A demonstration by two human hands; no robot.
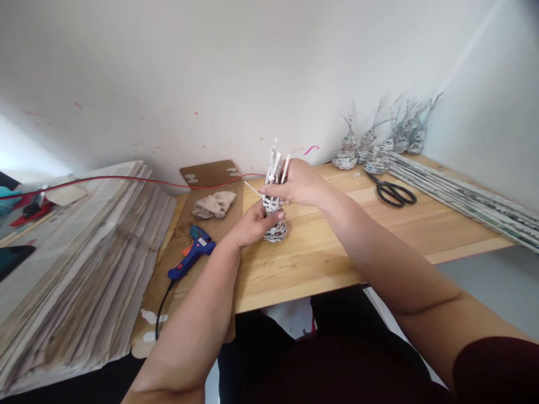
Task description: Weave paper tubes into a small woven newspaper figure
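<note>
A small woven paper piece (275,231) with a rounded base and a narrow neck stands upright over the wooden table. White paper tubes stick up from its top, and one thin tube slants out to the left. My left hand (253,224) is wrapped round its middle from the left, thumb across the front. Higher up, my right hand (300,184) closes on the upper weave and tubes from the right. The right fingertips behind the tubes are partly hidden.
Left of the hands, a blue glue gun (191,257) and a crumpled cloth (214,205) lie on a brown board (179,224). Stacked newspapers (101,264) are farther left. Black scissors (396,193), long paper tubes (463,196) and several woven pieces (346,152) are on the right.
</note>
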